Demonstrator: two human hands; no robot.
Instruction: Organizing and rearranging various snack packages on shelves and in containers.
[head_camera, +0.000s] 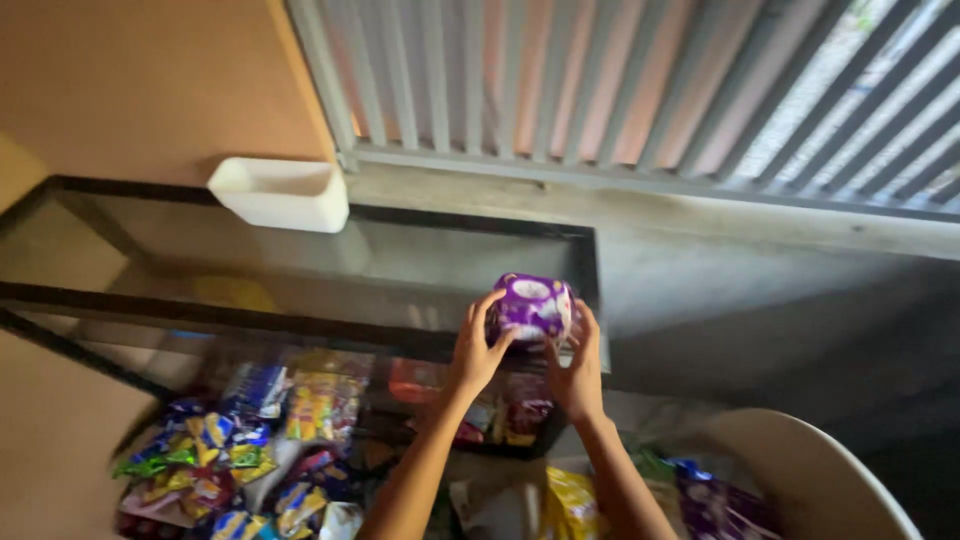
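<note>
A small purple-and-white packet (533, 308) sits at the front right corner of a glass display case's top (330, 270). My left hand (478, 348) grips its left side, and my right hand (577, 368) holds its right side from behind. Both forearms reach up from the bottom of the view. The packet rests on or just above the glass; I cannot tell which.
A white plastic tub (281, 193) stands at the back of the case top. Many colourful snack packets (250, 440) lie inside and below the case. A white rounded basin (810, 470) holds more packets at lower right. A metal grille (620, 80) rises behind.
</note>
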